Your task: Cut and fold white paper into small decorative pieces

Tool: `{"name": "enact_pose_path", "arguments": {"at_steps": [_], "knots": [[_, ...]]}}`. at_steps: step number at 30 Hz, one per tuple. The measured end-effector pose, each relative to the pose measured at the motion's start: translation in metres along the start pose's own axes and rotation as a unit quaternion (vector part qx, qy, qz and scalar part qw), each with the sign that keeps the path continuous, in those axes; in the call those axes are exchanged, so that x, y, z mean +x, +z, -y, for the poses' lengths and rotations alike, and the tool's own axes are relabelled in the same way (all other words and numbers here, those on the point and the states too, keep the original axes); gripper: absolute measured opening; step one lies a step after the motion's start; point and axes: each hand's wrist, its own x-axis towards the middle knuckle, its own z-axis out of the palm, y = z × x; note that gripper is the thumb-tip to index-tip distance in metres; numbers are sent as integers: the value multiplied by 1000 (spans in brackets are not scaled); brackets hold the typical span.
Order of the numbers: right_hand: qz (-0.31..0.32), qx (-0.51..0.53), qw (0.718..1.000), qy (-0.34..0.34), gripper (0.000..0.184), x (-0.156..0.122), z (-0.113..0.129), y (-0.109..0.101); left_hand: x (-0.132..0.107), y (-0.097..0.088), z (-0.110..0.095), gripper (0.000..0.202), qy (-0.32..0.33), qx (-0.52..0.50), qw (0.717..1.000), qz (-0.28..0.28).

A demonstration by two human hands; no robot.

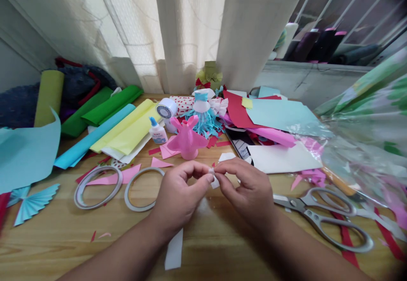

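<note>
Left hand (179, 192) and right hand (249, 192) pinch one tiny white scrap (211, 171), nearer than the pink figure (188, 141), apparently shaping it; next calls for delicate pressure.

1. Your light comes from ahead, through the pale curtain (190, 26), brightest at its thin panels.
2. Your bench (127, 251) sits dimmer, soft shadow below your right hand (248, 190), faint sheen just left of it.
3. You get glare flecks on the clear plastic (356, 156), right side.
4. Your view's edges stretch and smear; right-hand corners fall dark.
5. The small white piece (211, 171) between your fingers (202, 184) looks soft.
</note>
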Motion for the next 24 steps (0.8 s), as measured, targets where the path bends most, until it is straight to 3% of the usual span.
{"name": "enact_pose_path", "arguments": {"at_steps": [9,24], "knots": [[-14,-9,1000,-19,14,-1,0,3,1,3,1,9,6,32,999,-29],[-1,46,997,61,11,-1,5,2,-4,2,-6,9,107,137,983,-64]]}}
